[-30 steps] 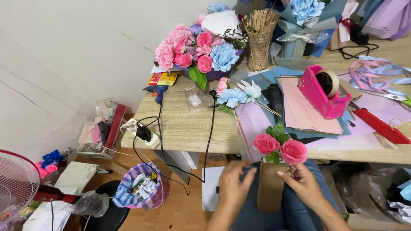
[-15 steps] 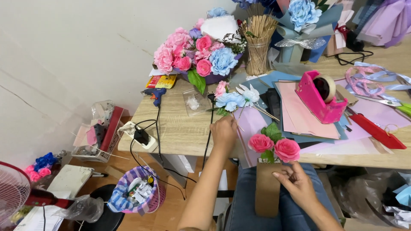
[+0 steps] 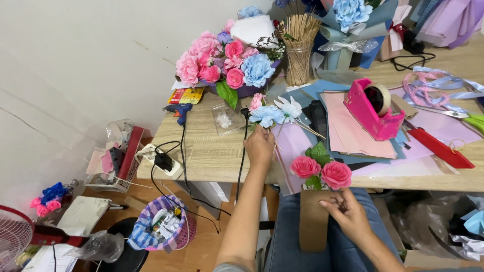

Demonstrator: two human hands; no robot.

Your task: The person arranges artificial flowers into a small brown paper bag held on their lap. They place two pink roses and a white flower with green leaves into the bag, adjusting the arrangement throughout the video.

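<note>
Since half a second ago the left hand point(image 3: 259, 146) has pushed a little farther over the table edge and now closes its fingers on the thin sticks of a small bunch of paper flowers point(image 3: 272, 113), pale blue, white and pink, lying on the wooden table point(image 3: 201, 151) just right of a clear plastic bag point(image 3: 225, 120); the right hand has hardly shifted. Far left, on the floor, stand a red fan point(image 3: 12, 242), a wire tray of scraps point(image 3: 113, 161) and a striped waste basket point(image 3: 161, 230), with a white power strip point(image 3: 161, 160) at the table's corner. Behind the left hand sits a big bouquet of pink and blue flowers point(image 3: 229, 63), then a jar of wooden sticks point(image 3: 298, 45). Right of the reaching arm, two pink roses with green leaves point(image 3: 320, 168) top a brown paper wrap point(image 3: 312, 219) resting on the person's lap; the right hand point(image 3: 348, 214) pinches that wrap's edge, fingers narrow. Farther right lie sheets of coloured paper point(image 3: 348, 128), a pink tape dispenser point(image 3: 370, 108) and ribbons point(image 3: 438, 90).
</note>
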